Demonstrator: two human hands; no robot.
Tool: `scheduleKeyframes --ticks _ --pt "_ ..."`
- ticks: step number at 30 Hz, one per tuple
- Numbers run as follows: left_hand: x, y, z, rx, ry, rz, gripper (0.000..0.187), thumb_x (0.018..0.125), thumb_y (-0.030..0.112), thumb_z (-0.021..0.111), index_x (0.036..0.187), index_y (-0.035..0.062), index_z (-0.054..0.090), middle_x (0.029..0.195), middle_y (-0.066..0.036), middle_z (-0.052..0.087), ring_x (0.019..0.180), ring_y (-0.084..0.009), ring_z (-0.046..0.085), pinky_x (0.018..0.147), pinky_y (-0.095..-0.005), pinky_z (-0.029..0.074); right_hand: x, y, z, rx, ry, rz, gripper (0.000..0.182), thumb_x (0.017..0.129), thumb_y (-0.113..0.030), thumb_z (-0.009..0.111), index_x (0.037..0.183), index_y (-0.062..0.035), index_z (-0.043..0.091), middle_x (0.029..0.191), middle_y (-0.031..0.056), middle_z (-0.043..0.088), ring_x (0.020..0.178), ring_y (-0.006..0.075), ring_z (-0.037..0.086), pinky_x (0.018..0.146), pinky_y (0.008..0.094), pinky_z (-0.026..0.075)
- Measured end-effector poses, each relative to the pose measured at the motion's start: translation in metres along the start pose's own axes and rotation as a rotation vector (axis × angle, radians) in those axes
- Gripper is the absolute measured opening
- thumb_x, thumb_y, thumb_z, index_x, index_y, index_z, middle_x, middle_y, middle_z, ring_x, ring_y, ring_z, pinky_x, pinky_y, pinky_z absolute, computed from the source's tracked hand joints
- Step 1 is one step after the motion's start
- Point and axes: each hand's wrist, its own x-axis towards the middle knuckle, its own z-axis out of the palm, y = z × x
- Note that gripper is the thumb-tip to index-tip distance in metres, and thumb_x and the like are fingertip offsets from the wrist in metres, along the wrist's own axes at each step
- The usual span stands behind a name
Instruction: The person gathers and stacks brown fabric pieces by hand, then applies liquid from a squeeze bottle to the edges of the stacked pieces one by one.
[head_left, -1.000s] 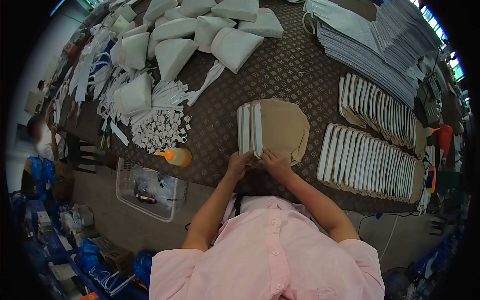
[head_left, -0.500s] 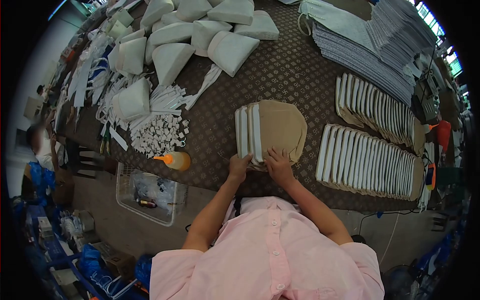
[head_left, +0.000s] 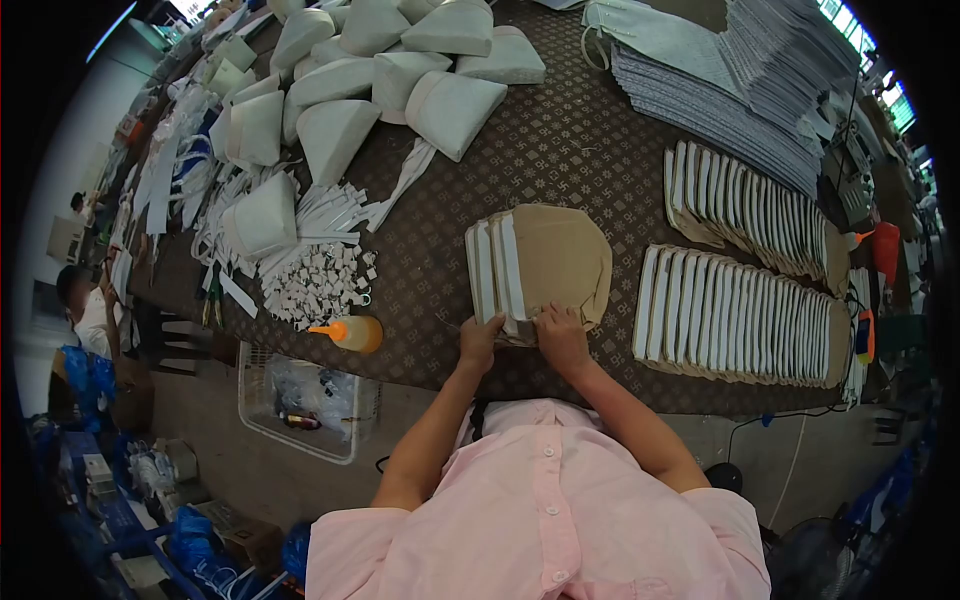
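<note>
Both hands [head_left: 477,344] [head_left: 564,340] in a grip on the tan stack [head_left: 558,262] — white strips [head_left: 509,268] lengthwise, near edge to far.

Worn on head; looking forward and down over pink shirt [head_left: 480,510], close above patterned tabletop [head_left: 425,275]; covering a wide, dark-edged field.

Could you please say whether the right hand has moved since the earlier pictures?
Yes: the right hand has shifted slightly right, toward the nearer striped stack.
</note>
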Motion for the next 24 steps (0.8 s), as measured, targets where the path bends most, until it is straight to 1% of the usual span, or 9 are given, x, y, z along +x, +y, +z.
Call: scheduleKeyframes --ticks 1,5,8,10,13,17,20,22,24 --pt "0.002 -0.002 -0.003 0.011 -0.007 0.024 0.022 0.079 0.011 0.064 0.094 -0.0002 0.054 0.079 -0.006 0.06 0.063 -0.0164 0.06 0.053 -0.0306 0.052 -0.001 0.0 -0.001 0.004 -0.04 -0.004 0.015 0.08 -0.016 0.054 0.077 -0.0015 0.058 0.096 0.0153 0.061 0.096 0.0297 0.055 0.08 0.0424 0.04" --pt "0.0 -0.001 0.001 -0.033 0.0 -0.009 0.023 0.079 0.011 0.064 0.095 -0.0007 0.054 0.079 -0.007 0.06 0.064 -0.0167 0.06 0.052 -0.0301 0.053 -0.007 -0.004 -0.006 -0.079 -0.015 -0.062 0.014 0.079 -0.015 0.055 0.077 -0.0016 0.058 0.094 0.0147 0.061 0.095 0.0286 0.056 0.079 0.0415 0.041" --pt "0.003 -0.003 -0.002 -0.032 -0.01 -0.005 0.023 0.079 0.012 0.064 0.096 -0.001 0.054 0.079 -0.007 0.06 0.063 -0.0166 0.06 0.051 -0.0295 0.053 -0.002 -0.004 -0.001 -0.048 0.031 -0.003 0.015 0.081 -0.015 0.054 0.078 -0.0002 0.057 0.092 0.0175 0.061 0.095 0.0321 0.057 0.079 0.0422 0.043" --pt "0.002 -0.002 -0.002 -0.005 -0.005 0.012 0.023 0.079 0.012 0.064 0.095 -0.0007 0.054 0.079 -0.007 0.06 0.062 -0.0163 0.06 0.05 -0.0289 0.052 0.003 -0.005 -0.004 -0.038 -0.007 0.073 0.016 0.081 -0.015 0.054 0.077 -0.0002 0.057 0.092 0.0176 0.061 0.095 0.032 0.057 0.079 0.0417 0.043" --pt "-0.001 0.001 0.002 -0.015 0.01 0.01 0.022 0.078 0.013 0.064 0.094 -0.0001 0.055 0.078 -0.006 0.059 0.061 -0.0157 0.059 0.048 -0.0279 0.051 -0.007 -0.008 -0.007 -0.089 -0.056 0.033 0.015 0.079 -0.016 0.055 0.078 -0.0015 0.058 0.092 0.0145 0.06 0.092 0.0284 0.056 0.078 0.0399 0.042" --pt "-0.006 0.005 0.005 -0.021 -0.012 0.008 0.022 0.077 0.014 0.065 0.093 0.0008 0.055 0.076 -0.004 0.058 0.06 -0.0154 0.058 0.048 -0.0279 0.051 -0.008 -0.006 -0.002 -0.118 -0.011 0.025 0.015 0.078 -0.017 0.055 0.077 -0.0019 0.058 0.09 0.0138 0.06 0.092 0.0281 0.056 0.077 0.0398 0.043" --pt "-0.014 0.014 0.011 0.097 -0.066 0.014 0.025 0.075 0.013 0.067 0.094 0.0002 0.055 0.078 -0.004 0.059 0.06 -0.014 0.058 0.049 -0.0273 0.05 0.0 -0.008 0.0 -0.073 -0.034 0.092 0.015 0.078 -0.017 0.056 0.077 -0.0019 0.059 0.089 0.0138 0.06 0.092 0.0283 0.055 0.076 0.0397 0.044" --pt "-0.015 0.011 0.017 0.191 -0.041 0.131 0.024 0.074 0.009 0.067 0.092 -0.0036 0.057 0.079 -0.006 0.061 0.063 -0.0141 0.058 0.053 -0.0273 0.048 0.0 -0.009 -0.006 -0.051 -0.148 0.124 0.018 0.079 -0.015 0.055 0.078 0.0014 0.06 0.093 0.0175 0.061 0.096 0.0318 0.057 0.078 0.0376 0.046" --pt "-0.017 0.01 0.021 0.183 -0.014 0.149 0.023 0.073 0.007 0.067 0.092 -0.004 0.058 0.079 -0.006 0.061 0.063 -0.0139 0.058 0.054 -0.027 0.048 -0.005 -0.012 -0.008 -0.075 -0.124 0.125 0.017 0.079 -0.015 0.055 0.077 0.0013 0.06 0.093 0.0175 0.061 0.097 0.0317 0.056 0.079 0.0379 0.046"
